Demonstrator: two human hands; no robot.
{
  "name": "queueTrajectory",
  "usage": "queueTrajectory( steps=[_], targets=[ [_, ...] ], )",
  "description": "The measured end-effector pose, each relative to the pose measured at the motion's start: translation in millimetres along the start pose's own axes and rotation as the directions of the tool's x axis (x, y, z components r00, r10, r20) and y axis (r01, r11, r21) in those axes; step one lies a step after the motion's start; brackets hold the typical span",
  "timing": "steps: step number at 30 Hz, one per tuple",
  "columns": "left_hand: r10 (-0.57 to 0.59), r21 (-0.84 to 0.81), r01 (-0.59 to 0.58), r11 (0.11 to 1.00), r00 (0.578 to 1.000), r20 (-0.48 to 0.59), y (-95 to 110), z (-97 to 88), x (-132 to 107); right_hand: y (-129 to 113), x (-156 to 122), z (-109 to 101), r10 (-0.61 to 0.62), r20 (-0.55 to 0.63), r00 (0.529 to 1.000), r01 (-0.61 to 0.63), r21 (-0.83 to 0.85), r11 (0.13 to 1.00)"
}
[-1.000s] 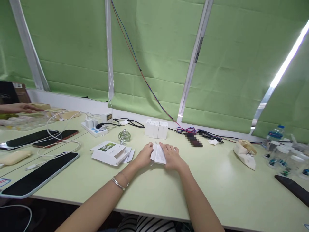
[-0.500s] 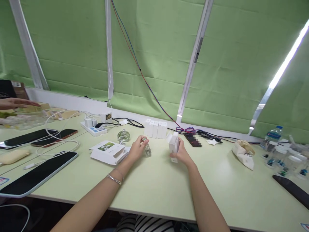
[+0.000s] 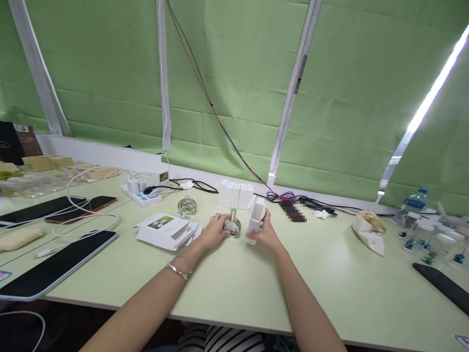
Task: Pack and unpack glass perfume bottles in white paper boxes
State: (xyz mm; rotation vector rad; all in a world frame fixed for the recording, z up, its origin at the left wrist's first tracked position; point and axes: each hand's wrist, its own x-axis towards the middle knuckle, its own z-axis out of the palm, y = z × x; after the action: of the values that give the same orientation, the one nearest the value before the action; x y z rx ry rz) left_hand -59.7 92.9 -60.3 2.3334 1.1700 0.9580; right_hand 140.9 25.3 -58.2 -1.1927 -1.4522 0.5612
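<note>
My left hand (image 3: 215,231) is closed around the side of a round, clear glass perfume bottle (image 3: 233,227), which stands with its narrow neck upward. Just right of it, my right hand (image 3: 269,235) grips a small white box (image 3: 255,225). The box's top is open, with its flap raised and its mouth tilted towards me. Bottle and box are close but apart. Left of my left hand lies an opened white carton (image 3: 166,231) with a green picture on it. Behind that carton sits another round glass bottle (image 3: 187,205).
Several white boxes (image 3: 236,195) stand in a row at the back. A power strip (image 3: 142,195), white cables and several phones, one a large dark phone (image 3: 60,266), lie to the left. To the right are a cloth pouch (image 3: 367,232), several lidded jars (image 3: 427,232) and a water bottle (image 3: 415,201).
My left hand has turned the perfume bottle so its round face shows. My right hand has brought the box leftward and tipped its mouth towards me. Another person's hand has left at far left.
</note>
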Motion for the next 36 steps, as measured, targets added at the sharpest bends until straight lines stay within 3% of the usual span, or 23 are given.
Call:
queueTrajectory(
  steps=[5, 8, 11, 13, 16, 19, 22, 24, 28, 30, 32, 34, 36],
  targets=[
    [-0.131, 0.050, 0.137, 0.989, 0.984, -0.120, -9.3, 9.2, 12.5, -2.2, -3.6, 4.9, -0.111, 0.073, 0.991, 0.123, -0.201, 0.972],
    [-0.139, 0.047, 0.153, 0.987, 0.963, -0.229, -4.3, 5.8, 13.6, -3.6, -4.3, 8.0, -0.230, 0.049, 0.972, 0.231, -0.391, 0.891],
    [-0.066, 0.025, 0.080, 0.997, 0.932, -0.358, 10.0, -5.6, 4.8, -2.3, -3.7, 10.1, -0.302, -0.049, 0.952, 0.216, -0.592, 0.777],
    [0.081, 0.016, -0.082, 0.996, 0.904, -0.421, 21.9, -11.9, -3.9, -2.0, -3.9, 11.0, -0.314, -0.098, 0.944, 0.160, -0.698, 0.698],
    [0.268, 0.032, -0.273, 0.961, 0.905, -0.330, 37.0, -11.7, -13.5, -4.4, -5.1, 11.9, -0.318, -0.079, 0.945, 0.135, -0.789, 0.600],
    [0.246, 0.037, -0.243, 0.969, 0.949, -0.196, 43.7, -5.7, -14.3, -7.7, -5.0, 11.0, -0.341, -0.011, 0.940, 0.184, -0.825, 0.535],
    [0.180, -0.056, -0.204, 0.977, 0.943, -0.281, 41.9, -6.5, -10.1, -6.9, -3.0, 5.5, -0.326, -0.039, 0.944, 0.141, -0.849, 0.510],
    [0.071, -0.222, -0.164, 0.961, 0.924, -0.376, 37.9, -11.4, -7.6, -3.9, -1.9, -1.1, -0.279, -0.121, 0.953, 0.044, -0.853, 0.521],
    [-0.123, -0.448, -0.083, 0.890, 0.904, -0.410, 30.1, -19.6, -4.4, 0.9, -2.5, -17.1, -0.110, -0.364, 0.925, -0.212, -0.733, 0.646],
    [-0.150, -0.445, -0.054, 0.894, 0.900, -0.410, 28.5, -20.4, -3.7, 0.0, -2.2, -24.0, 0.000, -0.504, 0.864, -0.296, -0.508, 0.809],
    [-0.161, -0.435, -0.034, 0.900, 0.900, -0.404, 29.0, -20.3, -4.3, -2.5, 0.1, -28.9, 0.117, -0.575, 0.810, -0.290, -0.218, 0.932],
    [-0.151, -0.379, 0.016, 0.925, 0.933, -0.327, 30.6, -19.8, -6.7, -5.3, 4.2, -31.6, 0.201, -0.568, 0.798, -0.243, 0.002, 0.970],
    [-0.151, -0.198, 0.126, 0.972, 0.982, -0.116, 32.3, -18.7, -10.6, -7.7, 8.4, -32.4, 0.243, -0.498, 0.832, -0.204, 0.131, 0.970]
  ],
)
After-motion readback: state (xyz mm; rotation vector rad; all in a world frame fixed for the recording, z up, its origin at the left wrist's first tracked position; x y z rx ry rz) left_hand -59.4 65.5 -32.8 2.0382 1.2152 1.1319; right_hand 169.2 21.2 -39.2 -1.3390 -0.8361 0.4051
